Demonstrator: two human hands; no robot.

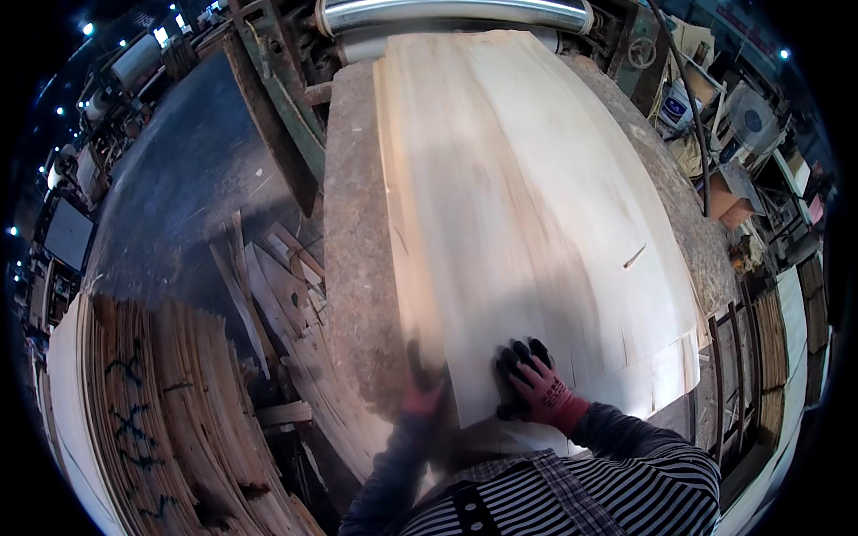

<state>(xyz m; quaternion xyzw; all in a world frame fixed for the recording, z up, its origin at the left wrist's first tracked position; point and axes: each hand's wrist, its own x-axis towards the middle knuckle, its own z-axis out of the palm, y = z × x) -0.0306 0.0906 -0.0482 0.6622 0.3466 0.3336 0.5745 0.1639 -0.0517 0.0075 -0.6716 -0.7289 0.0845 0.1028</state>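
Note:
Several broad, pale wood veneer sheets lie overlapped on a worn table in front of me, their far end close to a metal roller. My right hand, in a pink glove with black fingers, rests palm down near the sheets' near edge with its fingers spread. At the near left corner is my left hand, gloved alike and beside the veneer's left edge. Motion smears it, so its grip is unclear. A small dark splinter or crack shows on the right part of the top sheet.
The shiny roller spans the table's far end. The brown tabletop shows left of the sheets. A tall veneer stack stands at lower left, with loose scraps beside it. At right are a white bucket and a fan.

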